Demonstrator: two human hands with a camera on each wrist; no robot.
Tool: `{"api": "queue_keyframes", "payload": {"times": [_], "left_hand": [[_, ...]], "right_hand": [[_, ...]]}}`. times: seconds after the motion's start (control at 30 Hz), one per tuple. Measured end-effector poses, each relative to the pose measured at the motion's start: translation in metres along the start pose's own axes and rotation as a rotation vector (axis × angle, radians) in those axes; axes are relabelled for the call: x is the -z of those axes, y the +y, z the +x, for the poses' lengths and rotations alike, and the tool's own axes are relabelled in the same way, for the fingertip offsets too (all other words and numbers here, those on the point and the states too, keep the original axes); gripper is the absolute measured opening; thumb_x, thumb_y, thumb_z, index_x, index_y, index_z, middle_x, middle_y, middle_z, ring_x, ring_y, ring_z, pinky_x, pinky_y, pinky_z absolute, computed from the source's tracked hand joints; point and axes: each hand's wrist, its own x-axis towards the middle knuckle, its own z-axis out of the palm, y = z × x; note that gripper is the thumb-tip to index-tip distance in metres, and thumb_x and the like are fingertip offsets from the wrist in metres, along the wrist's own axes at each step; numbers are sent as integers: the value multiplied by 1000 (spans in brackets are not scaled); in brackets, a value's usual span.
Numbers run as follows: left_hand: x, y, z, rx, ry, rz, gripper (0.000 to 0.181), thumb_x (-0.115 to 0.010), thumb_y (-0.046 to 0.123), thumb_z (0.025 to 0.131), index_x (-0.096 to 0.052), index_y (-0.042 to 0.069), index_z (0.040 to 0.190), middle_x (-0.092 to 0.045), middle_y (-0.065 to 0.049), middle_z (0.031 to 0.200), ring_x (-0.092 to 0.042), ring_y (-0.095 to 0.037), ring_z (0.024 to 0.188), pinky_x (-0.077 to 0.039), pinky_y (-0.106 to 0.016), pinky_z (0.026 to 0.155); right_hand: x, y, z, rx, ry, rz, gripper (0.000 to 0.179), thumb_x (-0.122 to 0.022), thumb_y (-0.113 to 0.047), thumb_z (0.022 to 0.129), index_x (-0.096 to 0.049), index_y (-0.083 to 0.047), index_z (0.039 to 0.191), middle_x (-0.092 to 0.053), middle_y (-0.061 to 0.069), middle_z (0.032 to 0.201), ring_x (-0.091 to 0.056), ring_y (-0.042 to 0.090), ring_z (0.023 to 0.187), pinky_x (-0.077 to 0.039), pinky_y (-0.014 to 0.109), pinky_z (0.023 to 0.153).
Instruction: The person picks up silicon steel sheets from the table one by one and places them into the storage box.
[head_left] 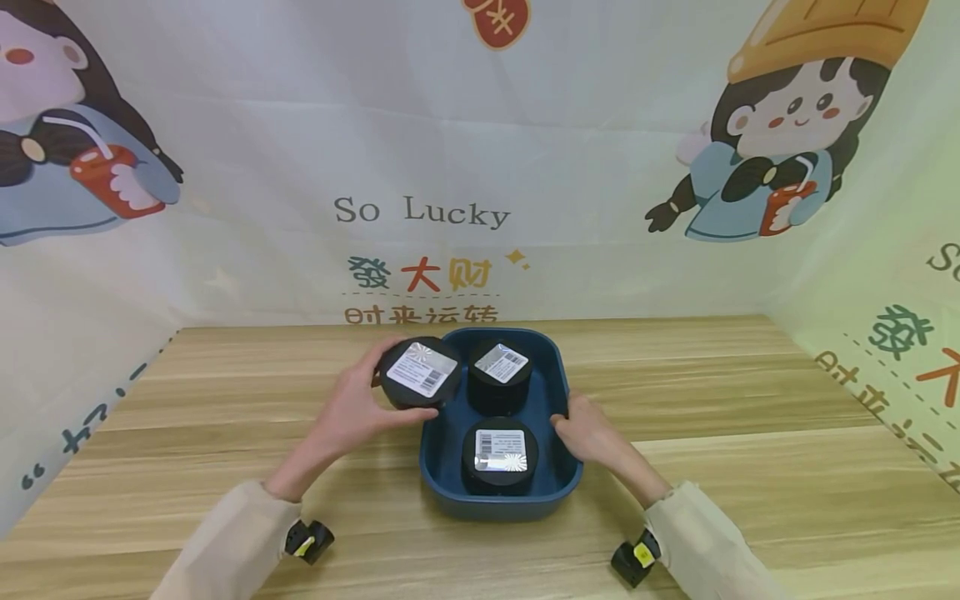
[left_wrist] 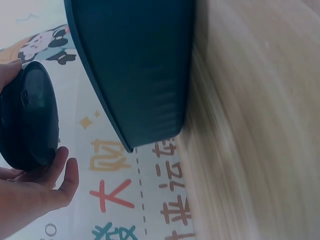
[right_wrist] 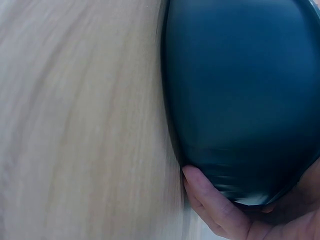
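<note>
My left hand (head_left: 354,412) grips a round black container (head_left: 422,372) by its sides, thumb toward me. This container has a silver-and-white label on its top and hangs over the left rim of a dark blue plastic bin (head_left: 501,508). In the left wrist view, the black container (left_wrist: 37,115) shows side-on, raised beside the bin's outer wall (left_wrist: 137,75). My right hand (head_left: 588,428) holds the bin's right wall, thumb over the rim and fingers (right_wrist: 215,202) curled against the outside. Inside the bin stand two similar labelled black containers, one at the back (head_left: 500,379) and one at the front (head_left: 500,458).
The bin stands on a wood-grain table (head_left: 720,492), near its back edge. Behind the table hangs a printed cloth (head_left: 585,250) with cartoon figures and lettering, and it continues along both sides. A small black camera (head_left: 309,542) is strapped at the left wrist.
</note>
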Motion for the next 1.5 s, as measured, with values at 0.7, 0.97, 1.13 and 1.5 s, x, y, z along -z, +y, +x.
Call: {"api": "queue_keyframes", "payload": {"times": [0.7, 0.97, 1.13, 1.5], "left_hand": [[-30, 11, -5, -72, -119, 24, 86, -83, 28, 56, -40, 5, 128, -54, -12, 119, -55, -22, 100, -44, -40, 85], [-39, 14, -5, -129, -146, 53, 87, -83, 30, 54, -42, 3, 125, -57, -12, 111, -56, -20, 94, -45, -36, 80], [-44, 14, -5, -136, -169, 92, 87, -83, 32, 53, -43, 2, 125, -58, -13, 109, -55, -20, 91, -45, -35, 78], [-52, 15, -5, -170, -210, 114, 86, -83, 34, 54, -44, 2, 123, -58, -14, 110, -56, -21, 92, -45, -37, 80]], "right_hand": [[-1, 1, 0, 9, 15, -1, 31, -46, -4, 81, -45, 16, 105, -55, 26, 95, -55, 32, 83, -47, 41, 72], [-1, 2, 0, 5, 18, 0, 30, -46, -4, 81, -46, 16, 104, -55, 26, 93, -55, 32, 83, -47, 41, 71], [-2, 2, 0, -2, 14, 4, 30, -46, -4, 81, -46, 15, 103, -55, 25, 92, -55, 31, 82, -47, 40, 70], [-1, 1, 0, 5, 14, 0, 30, -46, -4, 82, -45, 16, 104, -55, 26, 93, -54, 33, 83, -47, 41, 72]]}}
